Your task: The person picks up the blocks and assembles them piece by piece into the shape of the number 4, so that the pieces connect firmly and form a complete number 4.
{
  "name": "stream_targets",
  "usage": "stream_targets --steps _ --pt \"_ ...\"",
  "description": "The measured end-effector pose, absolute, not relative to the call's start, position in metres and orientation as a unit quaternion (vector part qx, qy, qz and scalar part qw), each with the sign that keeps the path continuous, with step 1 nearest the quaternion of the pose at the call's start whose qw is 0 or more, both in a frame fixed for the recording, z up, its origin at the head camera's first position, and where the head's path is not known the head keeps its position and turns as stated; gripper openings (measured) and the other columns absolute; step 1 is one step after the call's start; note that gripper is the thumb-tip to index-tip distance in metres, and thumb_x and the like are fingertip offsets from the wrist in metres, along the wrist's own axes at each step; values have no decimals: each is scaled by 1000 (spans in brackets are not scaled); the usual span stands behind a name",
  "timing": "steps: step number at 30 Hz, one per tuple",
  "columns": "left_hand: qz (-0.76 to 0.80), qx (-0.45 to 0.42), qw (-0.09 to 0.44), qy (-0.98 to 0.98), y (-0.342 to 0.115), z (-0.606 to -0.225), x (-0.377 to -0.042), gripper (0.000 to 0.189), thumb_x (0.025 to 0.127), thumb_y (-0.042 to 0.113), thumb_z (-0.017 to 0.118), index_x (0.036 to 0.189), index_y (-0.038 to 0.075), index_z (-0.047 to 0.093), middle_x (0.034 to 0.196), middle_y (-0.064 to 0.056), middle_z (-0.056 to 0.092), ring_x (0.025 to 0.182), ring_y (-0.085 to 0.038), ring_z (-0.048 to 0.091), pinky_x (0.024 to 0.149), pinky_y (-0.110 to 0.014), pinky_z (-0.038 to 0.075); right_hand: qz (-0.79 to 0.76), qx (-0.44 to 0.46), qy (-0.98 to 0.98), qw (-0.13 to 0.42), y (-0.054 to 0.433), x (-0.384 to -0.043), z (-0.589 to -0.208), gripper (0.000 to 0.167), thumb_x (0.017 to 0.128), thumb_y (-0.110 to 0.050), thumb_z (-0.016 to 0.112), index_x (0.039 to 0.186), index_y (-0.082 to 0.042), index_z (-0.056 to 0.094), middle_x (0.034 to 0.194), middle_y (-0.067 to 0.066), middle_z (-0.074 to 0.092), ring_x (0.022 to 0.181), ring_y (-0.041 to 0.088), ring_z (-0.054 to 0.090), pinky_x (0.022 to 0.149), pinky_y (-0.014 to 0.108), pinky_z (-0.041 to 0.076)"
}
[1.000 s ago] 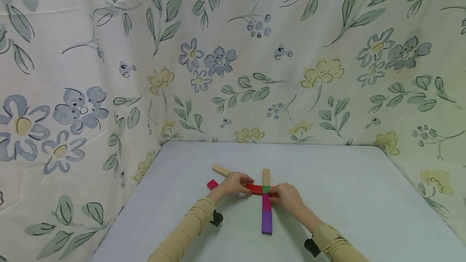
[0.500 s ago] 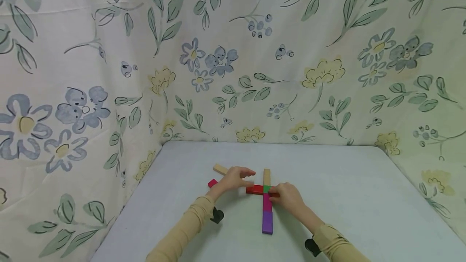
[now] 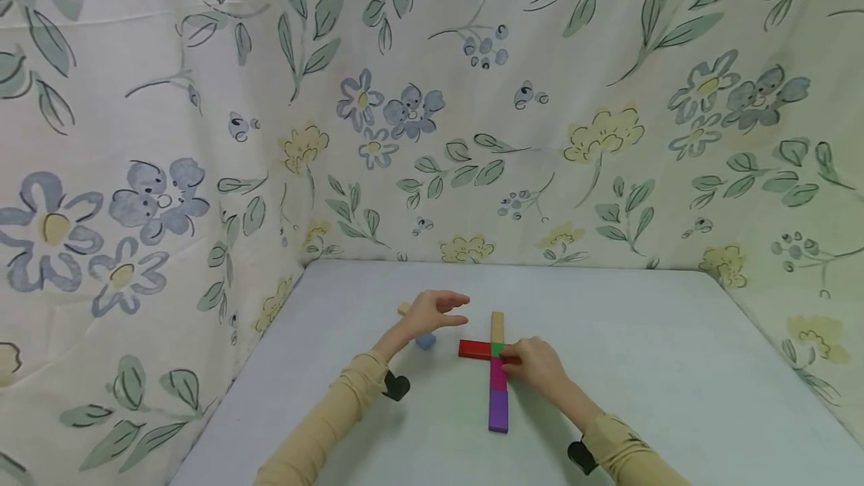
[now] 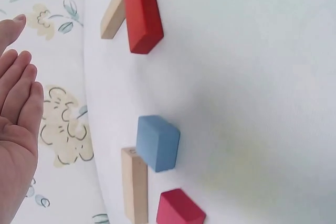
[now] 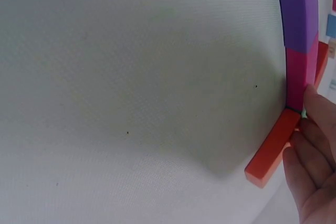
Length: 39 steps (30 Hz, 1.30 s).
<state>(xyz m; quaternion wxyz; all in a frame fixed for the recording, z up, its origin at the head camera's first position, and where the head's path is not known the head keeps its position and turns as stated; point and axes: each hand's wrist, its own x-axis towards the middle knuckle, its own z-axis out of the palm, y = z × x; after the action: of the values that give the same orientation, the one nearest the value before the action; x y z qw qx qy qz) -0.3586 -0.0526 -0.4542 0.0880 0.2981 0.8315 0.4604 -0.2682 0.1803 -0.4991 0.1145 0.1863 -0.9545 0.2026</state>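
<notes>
My left hand (image 3: 435, 312) is raised above the table with fingers straight and nothing in its grasp; its palm shows in the left wrist view. Coloured blocks form a cross: a red block (image 3: 475, 349) to the left, a green one (image 3: 497, 349) in the centre, a tan one (image 3: 497, 326) behind, and a pink one (image 3: 496, 375) and a purple one (image 3: 498, 412) in front. With thumb and fingers at the crossing, my right hand (image 3: 538, 363) holds the orange-red block (image 5: 273, 148) on the right side, touching the pink block too. The hand hides much of this block from above.
Left of the cross lie a blue cube (image 4: 157, 144), a loose tan block (image 4: 135, 187) and a dark pink cube (image 4: 180, 208). My left arm hides the dark pink cube in the head view. A floral cloth (image 3: 472, 186) hangs behind the white table (image 3: 641, 366).
My left hand has let go of the red block's left end and risen up and away, its fingers straightening. The blue cube has come into view. The right hand stays at the cross.
</notes>
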Motion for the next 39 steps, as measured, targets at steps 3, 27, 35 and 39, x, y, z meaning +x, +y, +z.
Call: stream_targets --steps 3,27,35,39 --pt "468 289 93 830 -61 -451 -360 44 84 22 73 125 11 62 129 -6 62 123 -23 56 101 -40 45 200 191 -954 120 180 -268 -499 19 71 -12 81 88 -5 77 81 5 75 74 17 67 63 27 53" --pt "494 251 85 828 -115 -453 -367 43 85 17 71 124 4 61 128 -16 61 121 -32 56 101 -37 46 200 182 -956 114 180 -267 -497 20 72 -10 80 91 -4 77 84 7 75 78 20 68 67 34 55" --pt "458 231 99 853 -118 -479 -362 40 82 18 74 119 5 64 121 -13 65 115 -29 61 96 -39 49 196 178 -958 114 180 -268 -497 21 71 -12 80 90 -5 77 84 7 75 79 20 68 68 34 55" --pt "443 258 89 854 -119 -486 -363 38 81 13 74 116 1 65 117 -12 64 114 -28 61 99 -39 48 200 178 -957 114 179 -267 -495 21 71 -11 80 90 -4 77 84 7 75 79 21 69 69 35 55"
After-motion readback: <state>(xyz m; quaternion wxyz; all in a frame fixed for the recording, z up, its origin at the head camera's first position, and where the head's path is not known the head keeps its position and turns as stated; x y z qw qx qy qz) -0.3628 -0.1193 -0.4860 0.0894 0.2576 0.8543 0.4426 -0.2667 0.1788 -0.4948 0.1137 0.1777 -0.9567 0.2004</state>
